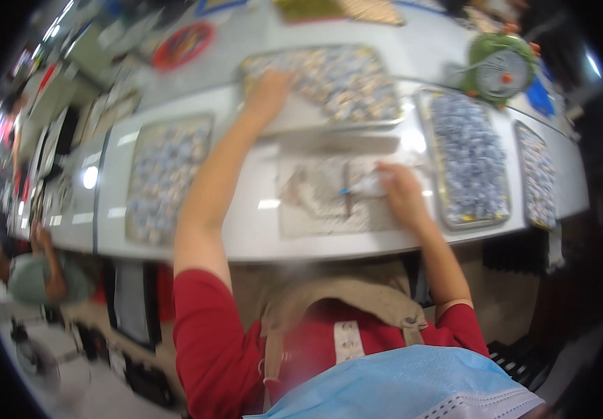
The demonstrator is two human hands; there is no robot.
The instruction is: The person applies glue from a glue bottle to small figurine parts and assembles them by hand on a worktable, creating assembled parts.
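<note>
My left hand (271,91) reaches over the left part of a far tray (294,120). Many small blue-grey and tan pieces (357,80) lie in that tray, and a bare patch of its bottom shows beside my hand. Motion blur smears the fingers, so I cannot make out whether they hold a piece. Closer to me, my right hand (400,190) is closed around a white squeeze bottle (369,186) with a blue tip. The tip points left, over a stained pale work board (294,223). A thin dark upright strip (348,188) stands out next to the tip.
Filled trays stand on both sides: one at left (169,178), one at right (469,160), another at far right (537,174). A green fan (500,66) sits at the back right, a red round basket (184,45) at the back left. Another person (50,272) is at the left.
</note>
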